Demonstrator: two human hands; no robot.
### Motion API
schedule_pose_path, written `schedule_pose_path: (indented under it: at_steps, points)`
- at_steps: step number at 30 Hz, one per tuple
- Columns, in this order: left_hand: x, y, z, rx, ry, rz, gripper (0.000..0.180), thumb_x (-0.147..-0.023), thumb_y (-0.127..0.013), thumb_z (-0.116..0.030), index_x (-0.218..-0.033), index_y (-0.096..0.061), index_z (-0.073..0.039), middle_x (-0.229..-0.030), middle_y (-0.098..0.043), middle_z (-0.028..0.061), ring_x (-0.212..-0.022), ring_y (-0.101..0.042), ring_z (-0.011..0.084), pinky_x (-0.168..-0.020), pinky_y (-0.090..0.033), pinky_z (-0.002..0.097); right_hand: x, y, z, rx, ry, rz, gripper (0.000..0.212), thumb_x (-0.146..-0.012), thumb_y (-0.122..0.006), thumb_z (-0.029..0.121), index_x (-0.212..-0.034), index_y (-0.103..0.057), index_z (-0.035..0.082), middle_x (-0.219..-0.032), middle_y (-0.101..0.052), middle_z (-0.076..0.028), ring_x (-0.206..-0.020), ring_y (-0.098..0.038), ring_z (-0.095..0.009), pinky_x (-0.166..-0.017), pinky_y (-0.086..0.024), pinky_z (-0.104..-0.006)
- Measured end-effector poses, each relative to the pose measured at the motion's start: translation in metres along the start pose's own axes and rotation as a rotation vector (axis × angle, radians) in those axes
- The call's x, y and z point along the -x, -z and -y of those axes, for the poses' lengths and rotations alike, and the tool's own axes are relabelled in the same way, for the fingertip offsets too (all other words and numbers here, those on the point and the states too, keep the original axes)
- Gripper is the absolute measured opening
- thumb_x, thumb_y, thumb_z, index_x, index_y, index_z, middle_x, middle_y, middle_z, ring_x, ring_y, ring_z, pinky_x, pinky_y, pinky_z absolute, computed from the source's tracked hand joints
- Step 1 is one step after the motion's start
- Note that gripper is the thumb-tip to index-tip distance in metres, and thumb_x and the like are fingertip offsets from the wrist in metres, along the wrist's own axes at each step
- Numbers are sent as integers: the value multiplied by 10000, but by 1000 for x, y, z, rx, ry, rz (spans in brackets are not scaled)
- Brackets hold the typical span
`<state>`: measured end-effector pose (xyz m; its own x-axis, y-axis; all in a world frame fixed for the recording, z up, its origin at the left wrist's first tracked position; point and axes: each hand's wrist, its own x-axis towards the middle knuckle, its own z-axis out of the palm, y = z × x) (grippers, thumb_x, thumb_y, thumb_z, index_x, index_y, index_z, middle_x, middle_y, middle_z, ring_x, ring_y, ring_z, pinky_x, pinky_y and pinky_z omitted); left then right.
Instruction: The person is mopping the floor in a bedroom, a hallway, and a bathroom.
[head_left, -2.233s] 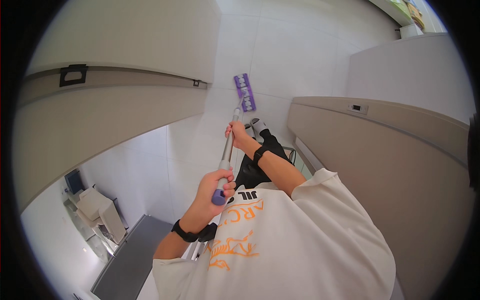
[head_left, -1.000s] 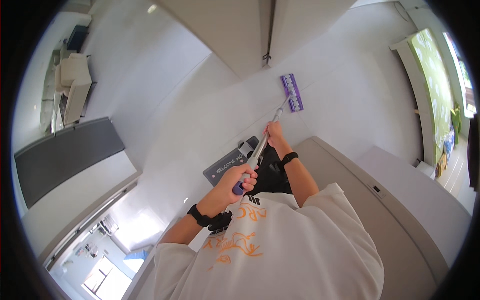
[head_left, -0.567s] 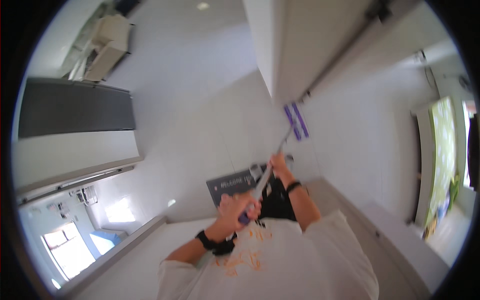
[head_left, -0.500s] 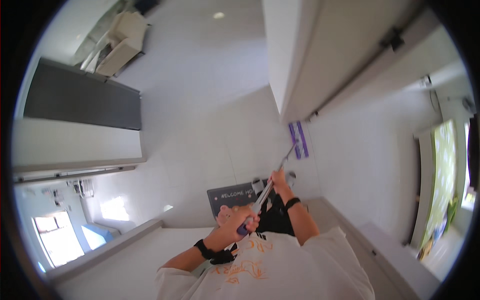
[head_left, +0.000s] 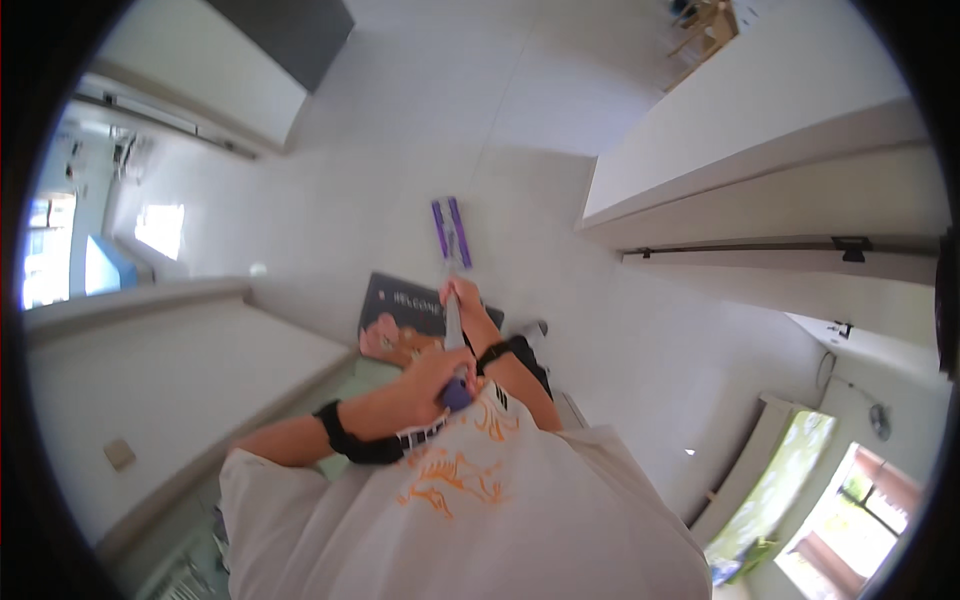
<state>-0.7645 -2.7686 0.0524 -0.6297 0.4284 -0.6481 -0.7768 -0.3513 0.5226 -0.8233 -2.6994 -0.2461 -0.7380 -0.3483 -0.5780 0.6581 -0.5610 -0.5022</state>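
A flat mop with a purple-edged head (head_left: 459,230) rests on the pale floor just beyond a dark doormat. My left hand (head_left: 435,382) is wrapped round the purple end of its grey handle (head_left: 453,325), close to my shirt. Further down the pole, my right hand (head_left: 462,293) grips it near the mop head. The doormat (head_left: 420,318) lies beneath my hands, with cartoon animals on it and its right part hidden by my arm. A shoe (head_left: 535,330) shows beside my right forearm.
A wall end (head_left: 760,170) with a sliding-door track juts in from the right. A low wall or ledge (head_left: 200,370) runs along the left. Far off are a dark panel (head_left: 300,40), a wooden chair (head_left: 712,42) and a bed (head_left: 775,490) with a green patterned cover.
The view has turned to the right. The mop head has moved away from the right wall's corner to the floor beyond the mat. Both hands keep their grip.
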Motion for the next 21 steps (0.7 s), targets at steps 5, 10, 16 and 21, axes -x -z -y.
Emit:
schedule_pose_path:
  at_steps: [5,10,16,21]
  points:
    - [22,-7,-39,379,279,-201,87,-811,-544,-67,-820,-463,-35,-736,-470,42,-641,-495,108,-550,-433,240,-16,-38,20,-224,-334,-163,84,-789,-487,24,-802,-407,46,-621,-448,-58,-504,-454,-139,-448,-417,-274]
    - [20,7,-41,539,349,-225,110,-808,-516,-49,-888,-446,-21,-735,-470,43,-593,-475,85,-486,-410,213,-19,-18,51,-80,-225,-286,110,-785,-485,14,-824,-396,66,-641,-437,-54,-519,-456,-145,-453,-422,-284]
    - [-55,30,-15,694,328,-122,92,-792,-524,-43,-786,-438,-10,-697,-485,65,-529,-477,98,-428,-396,202,-32,51,93,33,-68,-433,127,-799,-487,34,-719,-397,74,-606,-433,-36,-504,-445,-110,-457,-414,-253]
    - [-112,20,-5,655,301,-209,116,-796,-525,-27,-827,-416,-5,-706,-469,57,-527,-442,79,-405,-336,176,-68,109,100,-69,-144,-378,141,-796,-478,31,-706,-387,88,-568,-411,-27,-489,-433,-120,-466,-414,-261]
